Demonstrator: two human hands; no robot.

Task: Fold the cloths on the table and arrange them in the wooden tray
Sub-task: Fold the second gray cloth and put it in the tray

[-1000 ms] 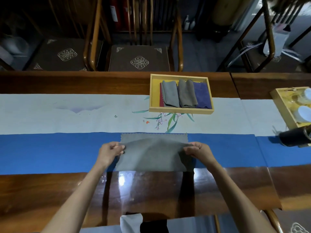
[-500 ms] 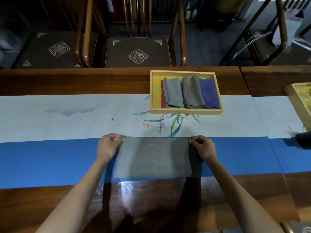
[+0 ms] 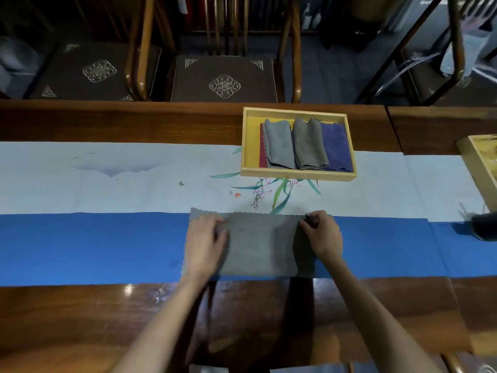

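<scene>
The grey cloth (image 3: 261, 246) lies flat on the blue band of the table runner (image 3: 94, 246), spanning the gap between the two hands. The left hand (image 3: 205, 243) rests on its left part, blurred, with fingers that appear loosely straight and laid on the fabric, while the right hand (image 3: 324, 236) has its fingers curled and pinches the cloth's far right corner. Beyond the right hand's fingertips, well apart from them, stands the wooden tray (image 3: 297, 175), holding a red cloth (image 3: 263, 152), a blue-grey cloth (image 3: 279, 146), a brown-grey cloth (image 3: 309, 146) and a purple cloth (image 3: 337, 146), folded and overlapping side by side.
</scene>
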